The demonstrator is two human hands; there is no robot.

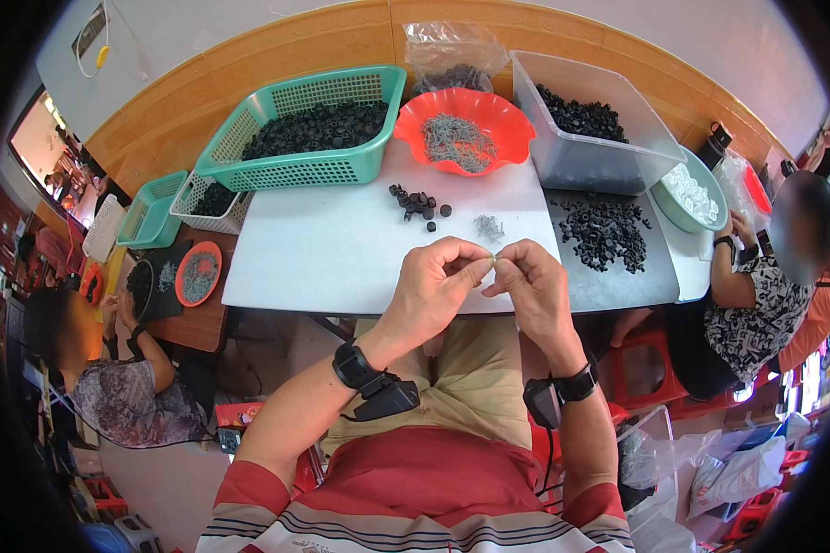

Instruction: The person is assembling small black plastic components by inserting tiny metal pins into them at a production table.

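Observation:
My left hand (444,284) and my right hand (533,288) meet fingertip to fingertip over the front part of the white tabletop (323,249). Both are closed in a pinch around something too small to make out. Just beyond the fingertips lies a little heap of small grey metal pins (489,227). Farther back and slightly left sits a loose cluster of round black plastic caps (419,205). To the right, many small black parts (604,232) are spread over a dark mat (655,276).
Along the back stand a green basket (304,173) of black parts, a red scalloped bowl (516,138) of grey pins and a clear bin (609,170) of black parts. A green bowl (687,217) holds clear pieces. One person (138,387) sits left, another (756,313) right.

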